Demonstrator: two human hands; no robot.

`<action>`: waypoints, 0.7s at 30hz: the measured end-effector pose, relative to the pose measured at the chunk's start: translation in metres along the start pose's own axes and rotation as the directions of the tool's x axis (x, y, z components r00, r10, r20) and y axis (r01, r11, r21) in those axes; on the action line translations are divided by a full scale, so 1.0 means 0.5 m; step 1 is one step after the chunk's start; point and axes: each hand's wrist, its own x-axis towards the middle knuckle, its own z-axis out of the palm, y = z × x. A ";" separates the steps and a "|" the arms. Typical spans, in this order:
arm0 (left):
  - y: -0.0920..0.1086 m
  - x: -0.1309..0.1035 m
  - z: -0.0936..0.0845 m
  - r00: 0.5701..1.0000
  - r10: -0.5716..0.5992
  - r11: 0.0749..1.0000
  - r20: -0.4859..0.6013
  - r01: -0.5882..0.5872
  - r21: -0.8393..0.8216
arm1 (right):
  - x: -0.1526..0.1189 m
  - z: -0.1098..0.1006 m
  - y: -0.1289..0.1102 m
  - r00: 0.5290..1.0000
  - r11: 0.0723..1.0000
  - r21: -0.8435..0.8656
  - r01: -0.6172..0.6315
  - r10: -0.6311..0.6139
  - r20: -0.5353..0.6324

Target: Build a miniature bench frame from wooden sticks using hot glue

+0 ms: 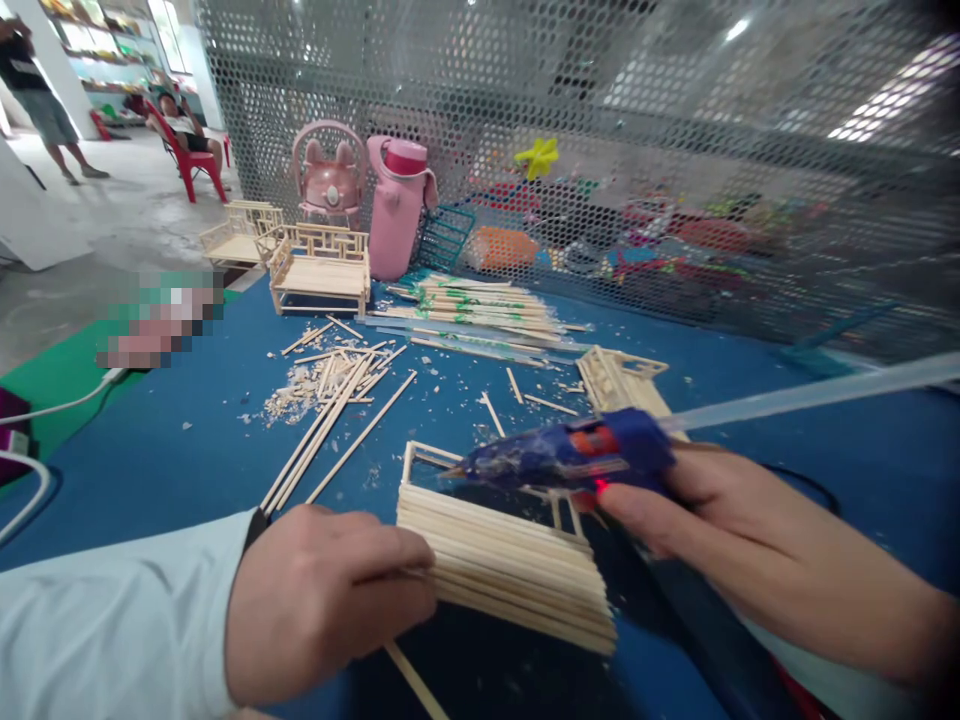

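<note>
My left hand (330,595) is closed at the left end of a small piece built of wooden sticks (502,565), its fingers pinched on that end. The sticks lie side by side as a slatted panel, with a thin open frame at the far edge. My right hand (750,540) is wrapped round a blue glue gun (555,450), which has a clear glue stick (810,395) out of its back and a red light on it. The nozzle points left, over the open frame; whether it touches is unclear. A loose stick (416,680) lies below my left hand.
Loose sticks (360,440) and scraps lie mid-table. Behind are a small stick-built bench (322,275), wrapped sticks (487,308), a pink bottle (396,215) and a mesh screen (480,90). Another stick-built piece (619,378) sits behind the glue gun. Two people are far left.
</note>
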 end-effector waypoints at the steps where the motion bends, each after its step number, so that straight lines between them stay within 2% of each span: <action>1: -0.001 0.000 0.000 1.000 0.005 1.000 -0.013 -0.005 0.000 | -0.008 -0.010 0.015 1.000 1.000 -0.025 0.008 -0.009 -0.028; 2: -0.001 0.000 0.000 1.000 0.013 1.000 -0.025 -0.013 0.000 | -0.017 -0.019 0.034 0.997 0.997 -0.075 -0.003 -0.004 -0.081; 3: 0.000 0.000 0.000 0.999 0.022 1.000 -0.036 -0.022 0.001 | -0.025 -0.028 0.054 0.982 0.989 -0.141 -0.039 0.012 -0.189; 4: 0.002 -0.001 -0.002 0.998 0.039 0.999 -0.046 -0.039 0.001 | -0.032 -0.035 0.075 0.947 0.973 -0.203 -0.111 0.042 -0.317; 6: 0.009 -0.004 -0.007 0.995 0.061 0.998 -0.076 -0.062 -0.004 | -0.039 -0.042 0.113 0.887 0.916 -0.301 -0.265 0.109 -0.448; 7: 0.013 -0.006 -0.010 0.993 0.061 0.998 -0.099 -0.063 -0.009 | -0.039 -0.041 0.126 0.872 0.884 -0.340 -0.321 0.135 -0.471; 11: 0.023 -0.010 -0.015 0.976 0.032 0.999 -0.216 -0.035 -0.012 | -0.025 -0.018 0.143 0.885 0.749 -0.503 -0.432 0.245 -0.395; 13: 0.020 -0.003 -0.011 0.969 0.027 1.000 -0.247 -0.027 0.005 | -0.018 -0.004 0.141 0.909 0.730 -0.556 -0.398 0.233 -0.346; 15: 0.016 0.008 -0.006 0.970 0.026 0.999 -0.242 -0.016 0.045 | -0.016 0.005 0.141 0.927 0.725 -0.596 -0.346 0.163 -0.339; 18: 0.014 0.027 0.001 0.980 0.014 0.995 -0.200 0.006 0.099 | -0.019 0.009 0.152 0.906 0.695 -0.617 -0.369 0.123 -0.404; 21: 0.016 0.041 0.006 0.984 0.014 0.994 -0.178 0.005 0.107 | -0.018 0.009 0.173 0.863 0.702 -0.551 -0.451 0.186 -0.470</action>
